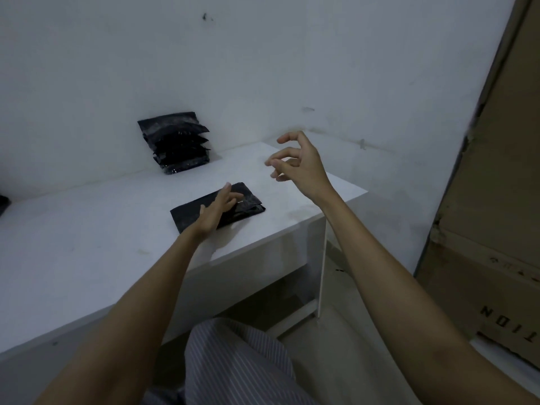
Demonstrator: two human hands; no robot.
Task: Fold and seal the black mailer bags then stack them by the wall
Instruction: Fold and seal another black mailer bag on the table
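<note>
A folded black mailer bag [245,201] lies flat on the white table [87,229], near its right front edge. My left hand [217,210] rests on the bag with straight fingers pressing its top. My right hand [295,163] hovers in the air above the table's right end, to the right of the bag, fingers loosely curled and holding nothing. A stack of several folded black mailer bags [178,143] leans against the wall [263,68] at the back of the table.
Another black object [3,204] shows partly at the table's far left edge. A large cardboard box [496,200] stands at the right beside the table. My striped trousers [233,361] are at the bottom, in front of the table.
</note>
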